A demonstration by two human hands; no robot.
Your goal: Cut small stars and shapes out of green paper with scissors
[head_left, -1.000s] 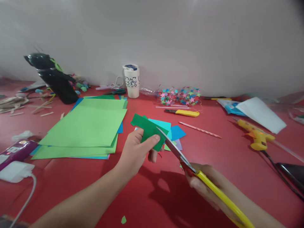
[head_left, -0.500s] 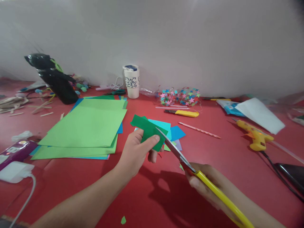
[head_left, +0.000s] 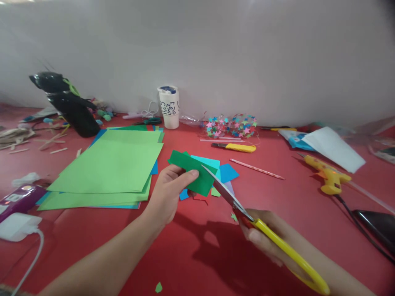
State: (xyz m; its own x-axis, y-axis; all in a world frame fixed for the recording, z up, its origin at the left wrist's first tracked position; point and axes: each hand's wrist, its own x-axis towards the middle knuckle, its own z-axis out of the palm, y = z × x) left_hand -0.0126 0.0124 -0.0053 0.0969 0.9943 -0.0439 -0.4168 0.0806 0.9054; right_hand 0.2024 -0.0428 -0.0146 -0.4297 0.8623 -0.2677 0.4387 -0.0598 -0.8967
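- Between the thumb and fingers of the left hand (head_left: 166,191), a dark-green rectangular paper piece (head_left: 203,181) is pinched above the red tabletop (head_left: 191,263).
- Right-hand fingers (head_left: 254,236) curl around yellow-handled metal scissors (head_left: 231,197), blades overlapping the paper's right side.
- Cutting seems in hand; the next move probably calls for steady paper and a controlled squeeze.
- Beyond lies a flat blue paper piece (head_left: 228,172); leftward, stacked light-green sheets (head_left: 114,160).

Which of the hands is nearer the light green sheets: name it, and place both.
Left. The left hand is beside the light green sheets' right edge; the right hand, holding scissors, is farther right.
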